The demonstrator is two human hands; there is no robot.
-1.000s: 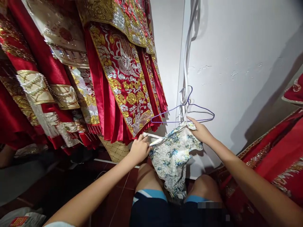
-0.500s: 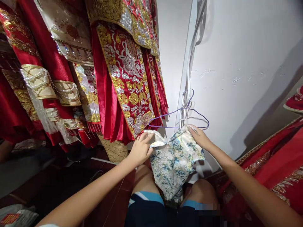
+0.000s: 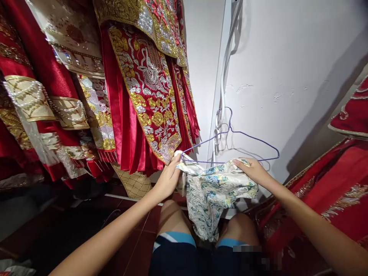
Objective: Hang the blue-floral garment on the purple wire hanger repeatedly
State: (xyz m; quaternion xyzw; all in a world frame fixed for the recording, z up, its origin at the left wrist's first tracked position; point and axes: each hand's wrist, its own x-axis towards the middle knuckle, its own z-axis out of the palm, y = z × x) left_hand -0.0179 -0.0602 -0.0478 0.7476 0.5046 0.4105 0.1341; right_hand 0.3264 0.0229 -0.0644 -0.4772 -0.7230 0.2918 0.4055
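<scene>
A floral blouse (image 3: 214, 191), white with blue and yellow print, hangs bunched between my hands above my knees. My left hand (image 3: 170, 174) is closed on its left edge, beside the left end of a purple wire hanger (image 3: 253, 137). My right hand (image 3: 253, 171) pinches the blouse's upper edge on the right, thumb on top and other fingers mostly hidden behind cloth. The hanger's left end overlaps the fabric by my left fingers; its right end sticks out above my right hand. Whether my left hand also touches the wire is unclear.
Red costumes (image 3: 155, 88) with gold and silver embroidery hang close on the left. More red garments (image 3: 349, 165) are at the right. A white wall (image 3: 267, 57) with a strap (image 3: 224, 57) running down it stands ahead. The floor (image 3: 138, 234) is dark red tile.
My right hand has moved right and slightly down, stretching the blouse wider. The hanger's left end now lies at the blouse edge by my left hand, and the hanger looks larger. The view shifted right.
</scene>
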